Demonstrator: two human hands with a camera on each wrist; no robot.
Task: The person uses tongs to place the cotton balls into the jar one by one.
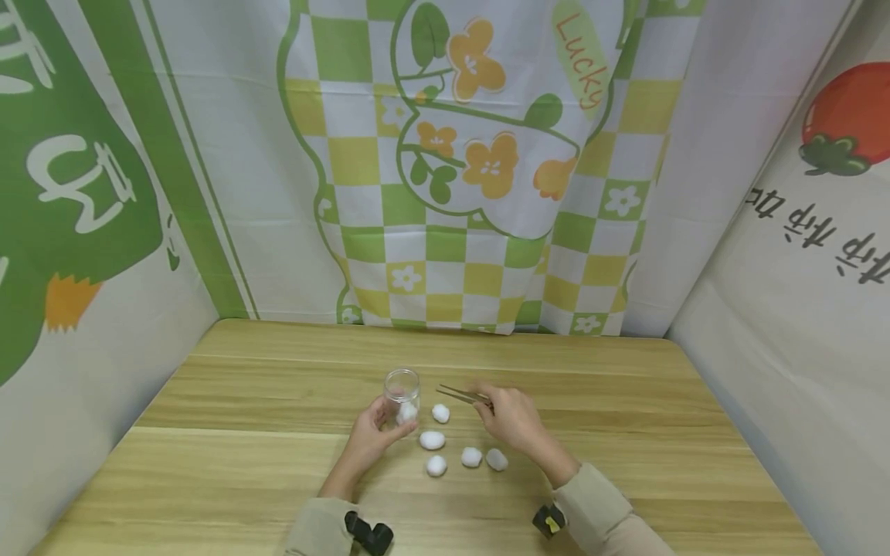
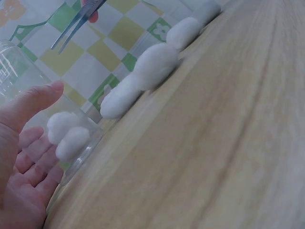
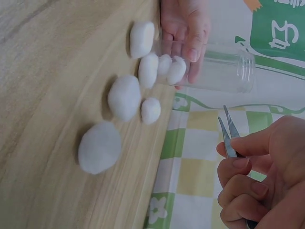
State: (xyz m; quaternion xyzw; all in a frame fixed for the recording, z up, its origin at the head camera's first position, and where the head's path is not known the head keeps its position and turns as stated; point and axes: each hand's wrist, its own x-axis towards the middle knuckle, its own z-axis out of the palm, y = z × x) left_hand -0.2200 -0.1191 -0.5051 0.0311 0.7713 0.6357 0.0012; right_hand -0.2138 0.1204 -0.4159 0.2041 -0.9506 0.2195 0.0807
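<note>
My left hand holds a clear open-topped jar upright on the table, thumb on one side and fingers round the other. Two cotton balls lie at the jar's bottom. Metal tweezers are pinched in my right hand, their tips apart with nothing between them, pointing toward the jar above the table. Between the hands lie several loose cotton balls; the closest to the jar and tweezers is one cotton ball. In the right wrist view, the right thumb and fingers curl round the tweezers.
The wooden table runs back to a checked, flower-printed curtain. Printed cloth also hangs at both sides. A cotton ball lies below the right hand, with another cotton ball beside it.
</note>
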